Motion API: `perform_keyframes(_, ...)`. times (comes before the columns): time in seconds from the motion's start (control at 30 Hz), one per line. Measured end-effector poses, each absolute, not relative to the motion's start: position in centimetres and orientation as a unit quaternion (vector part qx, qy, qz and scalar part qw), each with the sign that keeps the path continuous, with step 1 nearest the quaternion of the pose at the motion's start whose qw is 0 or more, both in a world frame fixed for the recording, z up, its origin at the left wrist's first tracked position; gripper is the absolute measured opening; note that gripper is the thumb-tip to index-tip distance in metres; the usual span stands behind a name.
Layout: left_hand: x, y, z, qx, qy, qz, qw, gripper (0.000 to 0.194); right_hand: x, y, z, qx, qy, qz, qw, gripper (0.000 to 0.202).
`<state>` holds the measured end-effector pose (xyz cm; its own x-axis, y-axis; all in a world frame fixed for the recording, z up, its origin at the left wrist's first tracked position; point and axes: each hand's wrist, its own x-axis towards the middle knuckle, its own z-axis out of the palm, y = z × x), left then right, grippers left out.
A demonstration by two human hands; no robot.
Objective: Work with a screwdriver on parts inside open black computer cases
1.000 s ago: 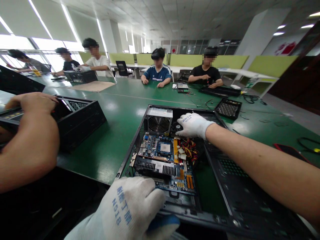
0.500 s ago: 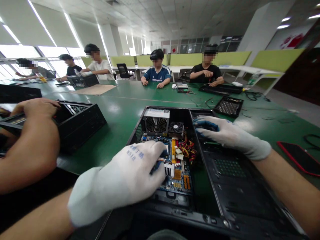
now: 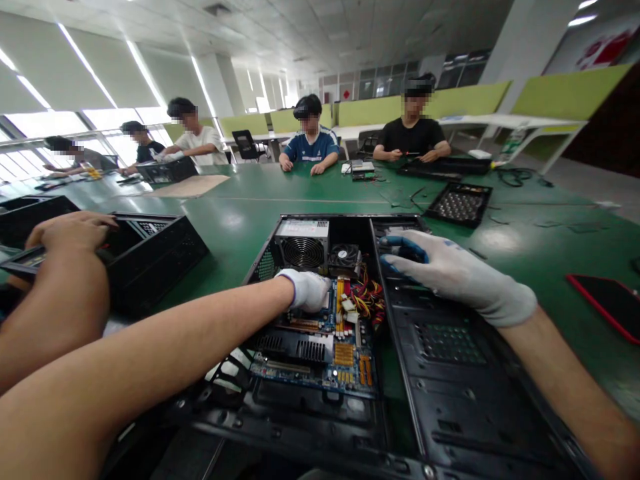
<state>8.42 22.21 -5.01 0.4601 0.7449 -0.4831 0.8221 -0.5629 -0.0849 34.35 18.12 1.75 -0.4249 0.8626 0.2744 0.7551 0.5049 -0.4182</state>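
On the green counter [image 3: 225, 227], the open case [image 3: 280, 433] held its board [image 3: 320, 383]. My left hand [image 3: 311, 291] had reached deeper, beside the memory slots [image 3: 341, 303], where work now seemed centred; I couldn't tell its grip. My right hand [image 3: 443, 268] stayed near the drive bay side, grip loose, empty.

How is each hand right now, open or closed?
Left hand: over the circuit board; fingers hidden, can't tell.
Right hand: open, fingers curved, at the computer case; nothing seen held.
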Motion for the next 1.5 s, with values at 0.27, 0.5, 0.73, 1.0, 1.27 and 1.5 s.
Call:
perform_keyframes(0.27,8.2,22.6,-6.1,0.851,0.457,-0.239,0.094,0.040,35.0,18.6,0.7,-0.462,-0.852,0.099,0.224,0.057)
perform_keyframes(0.5,7.9,22.8,-6.4,0.849,0.472,-0.228,0.069,0.061,34.9,18.7,0.6,-0.447,-0.863,0.098,0.212,0.058)
perform_keyframes(0.73,8.3,22.9,-5.5,0.825,0.493,-0.271,0.043,0.053,34.8,18.6,0.7,-0.443,-0.868,0.095,0.205,0.057)
perform_keyframes(1.0,8.2,23.6,-6.1,0.850,0.461,-0.251,0.049,0.042,34.5,18.4,1.0,-0.435,-0.869,0.101,0.211,0.052)
perform_keyframes(1.27,7.9,23.8,-6.3,0.856,0.455,-0.242,0.043,0.041,34.5,18.4,1.1,-0.436,-0.870,0.103,0.207,0.051)
perform_keyframes(1.5,8.0,23.8,-6.3,0.858,0.450,-0.246,0.034,0.041,34.5,18.3,1.0,-0.433,-0.870,0.099,0.212,0.052)
